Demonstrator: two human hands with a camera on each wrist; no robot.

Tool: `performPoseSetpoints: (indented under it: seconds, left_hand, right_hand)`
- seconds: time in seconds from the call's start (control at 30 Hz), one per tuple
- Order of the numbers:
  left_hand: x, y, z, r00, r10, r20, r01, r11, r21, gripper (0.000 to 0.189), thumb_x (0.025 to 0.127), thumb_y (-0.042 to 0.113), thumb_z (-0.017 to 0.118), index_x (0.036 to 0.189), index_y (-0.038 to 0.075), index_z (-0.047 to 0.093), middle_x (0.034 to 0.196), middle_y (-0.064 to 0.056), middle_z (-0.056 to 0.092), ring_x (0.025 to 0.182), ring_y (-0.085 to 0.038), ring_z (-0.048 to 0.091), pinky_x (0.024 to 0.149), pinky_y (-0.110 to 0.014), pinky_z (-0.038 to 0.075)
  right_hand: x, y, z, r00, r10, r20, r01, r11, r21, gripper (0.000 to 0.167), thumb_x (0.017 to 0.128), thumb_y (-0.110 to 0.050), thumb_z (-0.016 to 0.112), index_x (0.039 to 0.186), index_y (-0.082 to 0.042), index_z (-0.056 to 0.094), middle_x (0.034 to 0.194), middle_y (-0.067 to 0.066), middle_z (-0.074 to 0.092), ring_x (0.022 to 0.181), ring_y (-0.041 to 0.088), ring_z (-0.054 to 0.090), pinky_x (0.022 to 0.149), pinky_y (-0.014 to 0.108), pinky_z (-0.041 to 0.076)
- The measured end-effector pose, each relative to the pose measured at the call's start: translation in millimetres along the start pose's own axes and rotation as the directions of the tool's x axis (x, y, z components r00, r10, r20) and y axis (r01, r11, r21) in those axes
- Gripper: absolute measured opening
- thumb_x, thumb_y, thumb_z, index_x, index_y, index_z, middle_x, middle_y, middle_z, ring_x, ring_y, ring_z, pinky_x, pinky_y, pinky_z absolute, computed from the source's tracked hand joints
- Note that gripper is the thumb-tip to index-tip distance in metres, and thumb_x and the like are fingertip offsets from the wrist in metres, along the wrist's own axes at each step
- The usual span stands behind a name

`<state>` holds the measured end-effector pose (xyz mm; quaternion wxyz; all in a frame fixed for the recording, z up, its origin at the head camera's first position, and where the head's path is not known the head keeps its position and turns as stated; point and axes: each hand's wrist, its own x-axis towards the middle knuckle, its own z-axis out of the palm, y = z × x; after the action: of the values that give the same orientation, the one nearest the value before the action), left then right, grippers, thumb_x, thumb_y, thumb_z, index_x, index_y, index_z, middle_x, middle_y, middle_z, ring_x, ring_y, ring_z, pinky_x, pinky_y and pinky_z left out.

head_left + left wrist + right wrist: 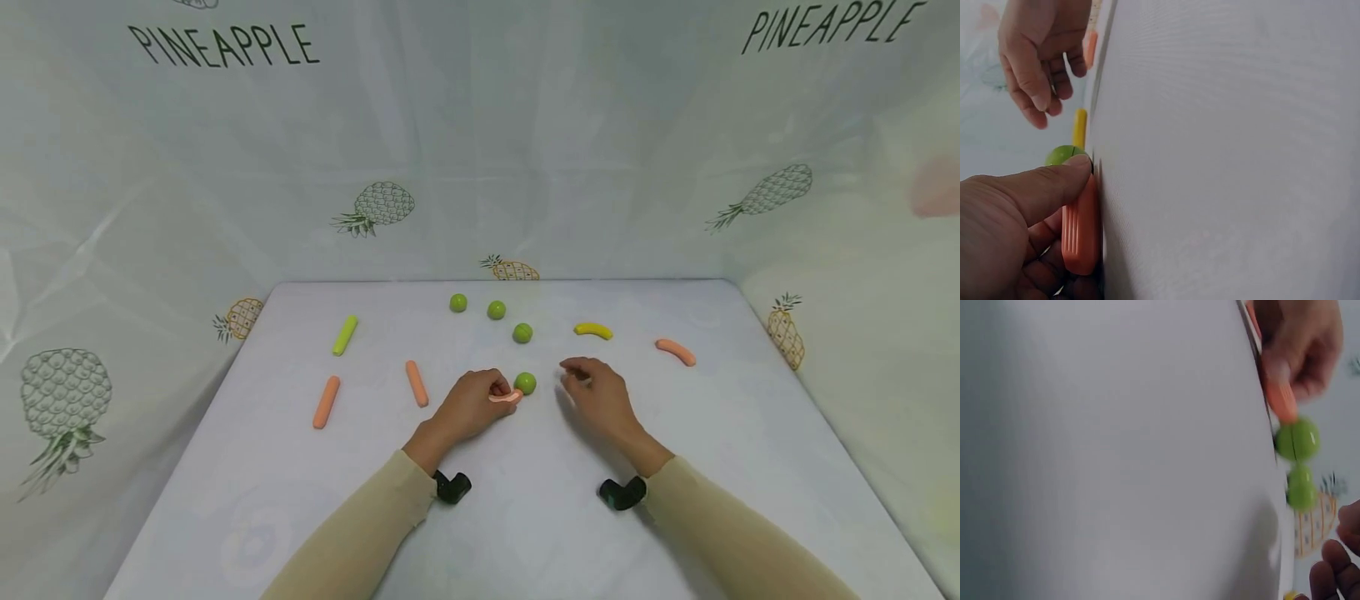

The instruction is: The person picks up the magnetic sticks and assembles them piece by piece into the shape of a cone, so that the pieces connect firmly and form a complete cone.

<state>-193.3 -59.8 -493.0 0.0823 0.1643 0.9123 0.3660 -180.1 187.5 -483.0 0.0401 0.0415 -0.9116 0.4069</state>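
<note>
My left hand [472,404] pinches a curved orange stick, like a small toy sausage [506,397], between thumb and fingers, low over the white table. In the left wrist view, grooves run along one end of the orange stick [1080,231]. Its far tip meets or nearly meets a green ball [526,383]; whether they touch is hard to tell. To the right of that ball, my right hand [600,400] hovers above the table with fingers loosely bent and nothing in them. The right wrist view is blurred and shows only some fingertips [1338,572] of that hand.
Three more green balls [497,310] lie toward the back. A curved yellow piece [593,331] and another orange stick [676,352] are at the right. On the left lie a yellow-green stick [345,335] and two orange sticks [326,402]. A pineapple-print sheet [450,125] surrounds the table.
</note>
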Motion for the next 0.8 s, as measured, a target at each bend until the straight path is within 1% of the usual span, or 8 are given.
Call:
performPoseSetpoints:
  seconds: [0.07, 0.17, 0.27, 0.4, 0.53, 0.63, 0.7, 0.8]
  left_hand:
    - [-0.4, 0.5, -0.7, 1.0, -0.003, 0.005, 0.003, 1.0, 0.0, 0.016, 0.093, 0.03, 0.083, 0.099, 0.021, 0.071, 0.092, 0.01, 0.068, 0.087, -0.011, 0.058, 0.082, -0.031, 0.049]
    - [-1.2, 1.3, -1.8, 1.0, -0.007, 0.01, 0.007, 1.0, -0.003, 0.017, 0.093, 0.029, 0.083, 0.099, 0.02, 0.071, 0.091, 0.009, 0.068, 0.086, -0.012, 0.058, 0.081, -0.031, 0.049]
    - [-1.6, 1.8, -2.2, 1.0, -0.01, 0.013, 0.01, 1.0, -0.012, 0.017, 0.093, 0.029, 0.083, 0.099, 0.02, 0.071, 0.091, 0.009, 0.068, 0.086, -0.012, 0.058, 0.08, -0.03, 0.049]
    - [-1.2, 1.6, -2.0, 1.0, -0.013, 0.02, 0.013, 1.0, -0.026, 0.015, 0.094, 0.031, 0.082, 0.099, 0.021, 0.071, 0.091, 0.01, 0.069, 0.085, -0.011, 0.059, 0.079, -0.03, 0.05]
    - [-0.6, 0.6, -1.2, 1.0, -0.016, 0.026, 0.017, 0.999, -0.033, 0.015, 0.095, 0.032, 0.081, 0.099, 0.022, 0.071, 0.091, 0.011, 0.068, 0.086, -0.011, 0.059, 0.08, -0.03, 0.05]
    - [-0.3, -0.4, -0.8, 0.999, -0.02, 0.026, 0.021, 0.999, -0.031, 0.015, 0.094, 0.032, 0.082, 0.098, 0.023, 0.071, 0.09, 0.012, 0.068, 0.087, -0.011, 0.059, 0.081, -0.029, 0.049]
    - [-0.3, -1.1, -0.9, 0.999, -0.021, 0.024, 0.021, 0.999, -0.031, 0.015, 0.094, 0.033, 0.082, 0.098, 0.023, 0.071, 0.09, 0.012, 0.068, 0.087, -0.011, 0.058, 0.081, -0.029, 0.049]
    - [-0.4, -2.4, -1.3, 0.999, -0.022, 0.024, 0.023, 0.999, -0.034, 0.015, 0.095, 0.034, 0.081, 0.098, 0.023, 0.071, 0.089, 0.012, 0.068, 0.086, -0.011, 0.058, 0.08, -0.029, 0.049]
  right_hand:
    - [11.1, 9.1, -10.8, 0.999, -0.007, -0.046, 0.007, 1.0, 0.011, 0.033, 0.105, -0.017, 0.062, 0.135, -0.006, 0.067, 0.128, 0.017, 0.067, 0.117, 0.032, 0.061, 0.095, 0.047, 0.05]
    - [28.1, 20.6, -25.5, 0.996, -0.015, -0.092, 0.018, 0.999, 0.029, 0.039, 0.106, -0.017, 0.062, 0.143, -0.005, 0.062, 0.138, 0.02, 0.062, 0.125, 0.037, 0.057, 0.101, 0.051, 0.048]
    - [43.0, 29.2, -36.7, 0.996, -0.011, -0.091, 0.015, 0.999, 0.042, 0.045, 0.106, -0.017, 0.061, 0.15, -0.006, 0.056, 0.151, 0.021, 0.054, 0.134, 0.041, 0.052, 0.107, 0.056, 0.045]
    - [57.4, 37.3, -43.3, 0.998, 0.023, -0.055, -0.02, 0.998, 0.055, 0.052, 0.107, -0.018, 0.06, 0.157, -0.01, 0.049, 0.161, 0.023, 0.044, 0.143, 0.045, 0.044, 0.113, 0.062, 0.041]
    - [66.4, 44.2, -43.7, 0.998, 0.063, -0.007, -0.063, 0.997, 0.038, 0.057, 0.107, -0.019, 0.06, 0.161, -0.012, 0.043, 0.162, 0.026, 0.04, 0.147, 0.048, 0.039, 0.117, 0.066, 0.035]
    - [69.5, 47.8, -42.5, 0.996, 0.089, 0.018, -0.089, 0.996, 0.027, 0.059, 0.107, -0.019, 0.06, 0.163, -0.013, 0.04, 0.161, 0.029, 0.041, 0.148, 0.049, 0.038, 0.119, 0.068, 0.031]
    - [69.9, 48.9, -41.0, 0.995, 0.102, 0.024, -0.102, 0.994, 0.025, 0.06, 0.107, -0.019, 0.059, 0.163, -0.013, 0.04, 0.159, 0.03, 0.043, 0.148, 0.049, 0.038, 0.119, 0.068, 0.031]
    - [67.7, 47.7, -37.7, 0.992, 0.12, 0.026, -0.121, 0.992, 0.029, 0.059, 0.107, -0.02, 0.059, 0.162, -0.012, 0.041, 0.157, 0.03, 0.045, 0.147, 0.049, 0.04, 0.117, 0.067, 0.034]
